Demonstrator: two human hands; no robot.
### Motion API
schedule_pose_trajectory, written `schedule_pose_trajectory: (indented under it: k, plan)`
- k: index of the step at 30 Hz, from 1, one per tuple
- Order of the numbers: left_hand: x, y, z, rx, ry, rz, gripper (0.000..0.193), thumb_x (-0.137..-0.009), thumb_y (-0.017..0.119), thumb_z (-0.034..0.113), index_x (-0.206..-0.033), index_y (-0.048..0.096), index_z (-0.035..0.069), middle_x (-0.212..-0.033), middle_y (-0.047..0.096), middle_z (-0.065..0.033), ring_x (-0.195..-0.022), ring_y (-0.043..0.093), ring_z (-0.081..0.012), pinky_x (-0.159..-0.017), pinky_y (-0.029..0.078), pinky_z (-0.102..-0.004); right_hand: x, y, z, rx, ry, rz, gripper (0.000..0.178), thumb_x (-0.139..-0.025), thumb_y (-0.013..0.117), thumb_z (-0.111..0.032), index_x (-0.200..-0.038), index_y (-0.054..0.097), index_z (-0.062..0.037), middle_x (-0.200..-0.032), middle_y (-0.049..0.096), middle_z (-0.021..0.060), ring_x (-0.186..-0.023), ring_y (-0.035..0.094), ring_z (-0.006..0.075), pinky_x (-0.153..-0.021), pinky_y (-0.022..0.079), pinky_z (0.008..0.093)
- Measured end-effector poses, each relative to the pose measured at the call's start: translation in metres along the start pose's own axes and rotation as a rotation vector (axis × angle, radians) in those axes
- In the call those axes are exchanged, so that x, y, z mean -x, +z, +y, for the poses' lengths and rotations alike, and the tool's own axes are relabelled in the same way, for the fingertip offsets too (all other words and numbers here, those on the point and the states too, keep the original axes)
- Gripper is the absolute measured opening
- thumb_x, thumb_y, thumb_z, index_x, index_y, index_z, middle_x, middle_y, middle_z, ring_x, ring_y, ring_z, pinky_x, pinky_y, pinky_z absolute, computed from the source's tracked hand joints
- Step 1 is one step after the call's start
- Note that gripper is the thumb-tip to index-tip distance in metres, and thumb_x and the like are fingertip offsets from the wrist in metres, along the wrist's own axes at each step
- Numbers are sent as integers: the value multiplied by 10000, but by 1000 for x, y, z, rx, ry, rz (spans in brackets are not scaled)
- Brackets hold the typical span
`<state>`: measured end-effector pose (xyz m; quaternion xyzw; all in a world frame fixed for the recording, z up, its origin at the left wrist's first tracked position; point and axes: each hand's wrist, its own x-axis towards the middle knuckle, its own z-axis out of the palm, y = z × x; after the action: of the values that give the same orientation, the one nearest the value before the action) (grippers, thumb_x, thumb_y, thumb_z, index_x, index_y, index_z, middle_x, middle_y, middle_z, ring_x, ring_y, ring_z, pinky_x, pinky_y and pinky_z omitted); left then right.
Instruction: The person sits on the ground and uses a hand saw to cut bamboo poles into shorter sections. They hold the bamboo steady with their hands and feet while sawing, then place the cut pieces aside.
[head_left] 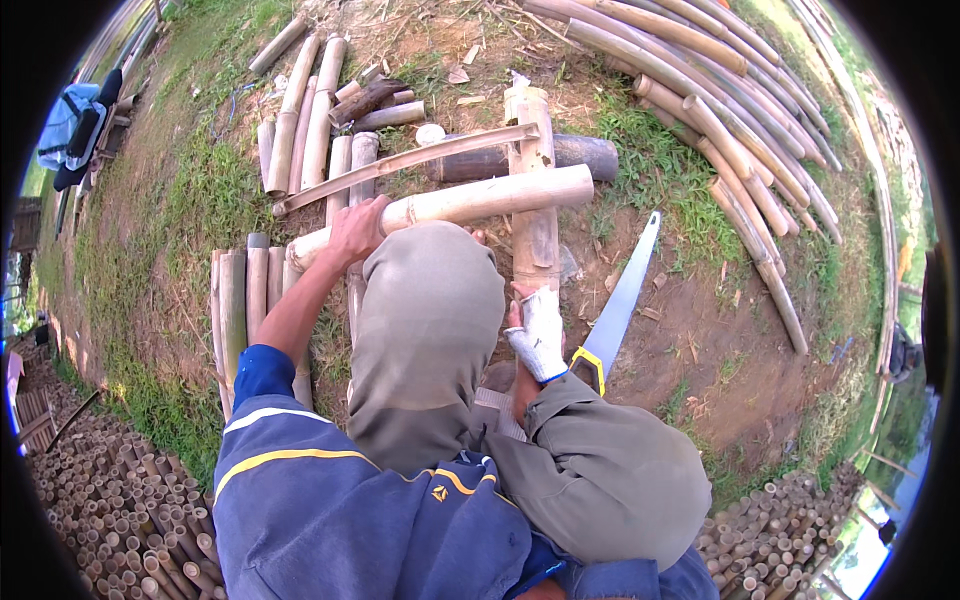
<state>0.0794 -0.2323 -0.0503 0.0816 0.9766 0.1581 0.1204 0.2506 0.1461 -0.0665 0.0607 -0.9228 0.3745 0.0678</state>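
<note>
My bare left hand (357, 232) is wrapped round a pale bamboo pole (490, 197). The pole lies crosswise over a thick bamboo piece (536, 245) that points away from me. On the near end of that thick piece is my right hand (540, 328), in a white glove with bare fingertips. Its fingers are bent against the bamboo, partly hidden. A handsaw (625, 295) with a yellow and black handle lies just right of this hand, blade pointing away. Beyond the pole, a split bamboo strip (410, 165) rests slantwise, one end on the thick piece.
A dark log (590, 157) lies under the thick bamboo. Cut bamboo lengths (318, 120) lie to the left, with more (232, 310) nearer me. Long poles (720, 80) are heaped at the far right. Bamboo stacks (130, 510) fill the lower left and lower right (780, 535). My knees (435, 310) are raised in front.
</note>
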Motion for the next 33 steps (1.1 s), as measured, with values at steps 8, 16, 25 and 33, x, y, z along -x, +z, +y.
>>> schedule_pose_trajectory:
  k: [8, 16, 25, 33]
  plan:
    - [139, -23, 19, 57, -195, 187, 653, -705, 915, 389, -1286, 725, 160, -1146, 764, -125, -1103, 754, -370, -936, 615, -503, -5, 30, -9, -5, -64, -159, 412, -984, 704, -154, -1380, 675, -47, -1216, 680, 207, -1215, 652, 431, -1127, 486, 549]
    - [332, -3, -15, 207, -774, 554, 723, -732, 921, 397, -1367, 703, 130, -1173, 747, -137, -1114, 731, -361, -987, 580, -499, -3, 25, 3, 120, -121, -146, 414, -985, 703, -159, -1381, 672, -44, -1228, 675, 212, -1231, 643, 438, -1139, 475, 556]
    - [457, 26, -76, -234, -1029, 593, 788, -742, 977, 343, -1432, 662, 131, -1322, 663, -131, -1270, 644, -368, -1060, 555, -509, -1, 17, 21, 180, -87, -118, 416, -986, 701, -165, -1382, 670, -40, -1242, 669, 218, -1249, 633, 446, -1152, 464, 564]
    - [430, 60, -67, -21, -1204, 352, 832, -750, 993, 384, -1453, 643, 108, -1403, 625, -150, -1325, 612, -381, -1096, 536, -517, 6, 7, 30, 207, -84, -89, 419, -987, 699, -170, -1383, 667, -37, -1253, 664, 222, -1264, 624, 453, -1164, 454, 571]
